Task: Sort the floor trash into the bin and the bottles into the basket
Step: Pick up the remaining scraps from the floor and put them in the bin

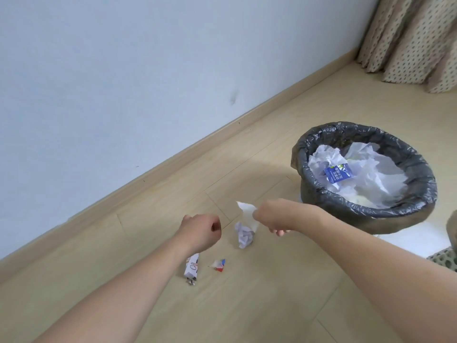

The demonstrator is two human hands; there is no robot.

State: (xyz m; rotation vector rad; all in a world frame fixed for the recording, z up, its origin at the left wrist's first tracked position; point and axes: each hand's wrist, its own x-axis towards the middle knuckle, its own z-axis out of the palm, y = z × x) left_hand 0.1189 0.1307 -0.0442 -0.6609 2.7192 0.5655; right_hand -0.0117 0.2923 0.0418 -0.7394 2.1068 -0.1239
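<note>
Floor trash is what we are after here, and the right hand point(268, 216) has a piece of white paper point(247, 214) pinched in its fingers, lifted just above a crumpled paper ball point(243, 235) that lies on the floor point(272, 293). The left hand point(200, 230) hangs beside it with fingers curled loosely, holding nothing we can see. Nearer us lie a small carton point(191, 268) and a red-and-blue wrapper scrap point(218, 264), both unclaimed. The bin point(366, 211) sits to the right, black liner over its rim, already carrying white paper (and a blue packet). No bottles or basket show. We judge the step as carrying this paper to the bin: the next move calls for a swing right, over the rim, then letting go.
</note>
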